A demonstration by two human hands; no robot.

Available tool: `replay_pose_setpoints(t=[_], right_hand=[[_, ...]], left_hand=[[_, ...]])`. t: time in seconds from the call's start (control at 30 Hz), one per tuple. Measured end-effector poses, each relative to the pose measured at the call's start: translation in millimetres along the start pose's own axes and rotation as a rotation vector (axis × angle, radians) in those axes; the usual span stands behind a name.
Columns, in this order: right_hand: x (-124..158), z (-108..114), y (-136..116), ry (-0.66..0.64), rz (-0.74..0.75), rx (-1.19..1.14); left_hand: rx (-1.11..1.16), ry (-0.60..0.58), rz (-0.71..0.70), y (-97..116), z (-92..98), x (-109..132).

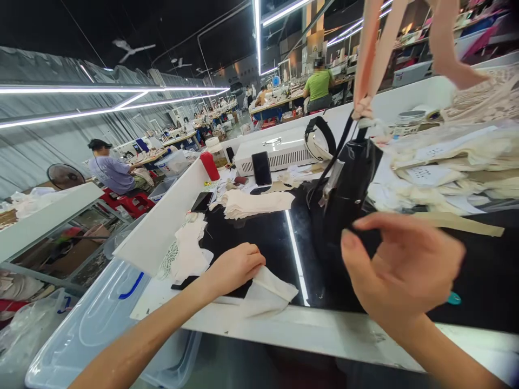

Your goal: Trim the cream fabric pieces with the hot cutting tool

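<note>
My left hand [239, 265] is closed on a small white fabric piece [273, 289] that hangs slightly over the front edge of the black tabletop [279, 243]. Raised over the table at the right is my right hand [405, 265], its thumb and fingers apart and nothing visible between them. Just behind it stands a black-wrapped upright machine part [351, 178] with peach fabric strips [377, 59] tied to its top. A stack of cream fabric pieces [257, 203] lies behind my left hand. More cut cream pieces [188, 246] rest at the table's left side.
Two phones, one upright [261, 168] and one flat [201, 202], sit near a white vented box [275, 151] and a red cup [210, 166]. Piled cream bundles [446, 167] cover the right. A clear plastic bin [93, 319] stands lower left. Two people sit working farther off.
</note>
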State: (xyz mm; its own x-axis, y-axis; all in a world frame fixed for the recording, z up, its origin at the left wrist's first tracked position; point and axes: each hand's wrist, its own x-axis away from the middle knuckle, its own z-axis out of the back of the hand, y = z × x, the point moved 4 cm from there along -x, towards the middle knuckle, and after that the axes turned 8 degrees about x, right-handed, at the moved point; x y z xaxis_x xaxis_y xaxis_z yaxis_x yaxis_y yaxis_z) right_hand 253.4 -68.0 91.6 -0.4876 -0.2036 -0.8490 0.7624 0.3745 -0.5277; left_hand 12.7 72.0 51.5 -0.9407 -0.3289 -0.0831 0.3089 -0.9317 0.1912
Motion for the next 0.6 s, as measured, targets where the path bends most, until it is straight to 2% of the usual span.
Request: replay_pose_setpoints(t=[0.03,0.1,0.13,0.27,0.37,0.47,0.6], right_hand=[[6,-1,-1,-0.145,0.019,-0.010],[19,-11,1,-0.434,-0.058,-0.094],[26,-18,5,-0.549,-0.160,-0.145],[52,-58,23,-0.910,-0.735,-0.407],[70,-84,16,-1.109,-0.972,-0.713],[86,-97,-1,-1.281,-1.009,-0.949],[90,-101,-5,-1.359,-0.931,-0.917]], left_hand=[[0.018,0.017,-0.011,2,3.9,0],[0.066,0.065,-0.033,7,13.7,-1],[0.093,0.092,-0.046,11,19.5,-2],[0.200,0.208,-0.115,33,45.8,-7],[0.275,0.297,-0.173,51,66.0,-12],[0.343,0.380,-0.170,60,85.1,-13],[0.350,0.524,-0.137,52,105.4,0]])
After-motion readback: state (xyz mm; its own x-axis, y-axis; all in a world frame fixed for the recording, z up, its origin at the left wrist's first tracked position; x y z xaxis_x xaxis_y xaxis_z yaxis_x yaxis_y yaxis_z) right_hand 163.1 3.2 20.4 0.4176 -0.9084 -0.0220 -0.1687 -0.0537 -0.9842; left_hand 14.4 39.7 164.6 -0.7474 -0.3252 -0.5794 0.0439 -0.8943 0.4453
